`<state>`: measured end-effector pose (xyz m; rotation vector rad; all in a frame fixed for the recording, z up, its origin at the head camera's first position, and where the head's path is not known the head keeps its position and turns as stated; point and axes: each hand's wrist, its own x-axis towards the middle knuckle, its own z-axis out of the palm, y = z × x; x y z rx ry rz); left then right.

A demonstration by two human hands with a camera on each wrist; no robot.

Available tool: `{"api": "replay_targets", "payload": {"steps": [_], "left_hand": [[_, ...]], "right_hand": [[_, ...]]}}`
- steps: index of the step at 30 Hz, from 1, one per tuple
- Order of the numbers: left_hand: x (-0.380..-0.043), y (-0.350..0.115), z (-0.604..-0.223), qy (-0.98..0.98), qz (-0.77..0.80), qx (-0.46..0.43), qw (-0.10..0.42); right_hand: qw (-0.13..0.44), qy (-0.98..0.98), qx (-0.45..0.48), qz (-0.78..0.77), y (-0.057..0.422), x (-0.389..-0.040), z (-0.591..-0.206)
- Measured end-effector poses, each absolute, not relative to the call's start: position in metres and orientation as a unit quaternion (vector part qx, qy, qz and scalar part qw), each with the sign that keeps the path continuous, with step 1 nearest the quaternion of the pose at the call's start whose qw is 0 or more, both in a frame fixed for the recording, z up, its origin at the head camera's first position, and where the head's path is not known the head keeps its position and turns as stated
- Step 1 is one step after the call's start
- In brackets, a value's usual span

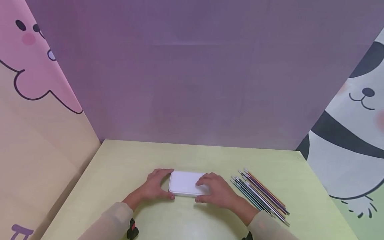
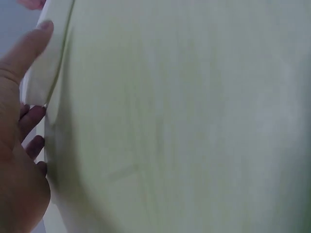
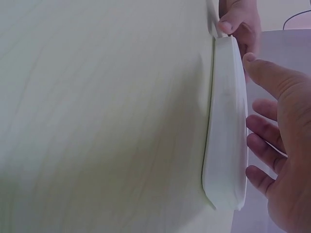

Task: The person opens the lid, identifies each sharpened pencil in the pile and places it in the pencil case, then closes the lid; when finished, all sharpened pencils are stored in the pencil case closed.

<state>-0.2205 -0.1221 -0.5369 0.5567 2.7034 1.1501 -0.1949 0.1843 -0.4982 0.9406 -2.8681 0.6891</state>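
While the white case (image 1: 184, 181) lay lengthwise left to right on the table (image 1: 180, 218), the left hand (image 1: 152, 187) bracketed its left end, whether pinching I couldn't tell, and the right hand (image 1: 220, 192), fingers apart, reached over its right end

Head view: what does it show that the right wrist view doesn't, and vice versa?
Head only: slim, multicoloured, pencil-like sticks and a black-and-white panda print.

Right wrist only: the right hand from its palm side, all four fingertips showing.

Both: the white rectangular box with rounded corners, parts of that hand and the left hand, and the pale wood-grain table.
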Motion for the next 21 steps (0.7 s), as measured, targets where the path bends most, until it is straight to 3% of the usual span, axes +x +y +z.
{"api": "replay_targets", "payload": {"steps": [9, 21], "left_hand": [[-0.22, -0.116, -0.543, 0.903, 0.391, 0.168, 0.057], [-0.218, -0.114, -0.524, 0.856, 0.477, 0.168, 0.109]], "right_hand": [[0.032, -0.926, 0.302, 0.224, 0.181, -0.194, -0.498], [0.048, -0.922, 0.327, 0.2, 0.184, -0.197, -0.486]]}}
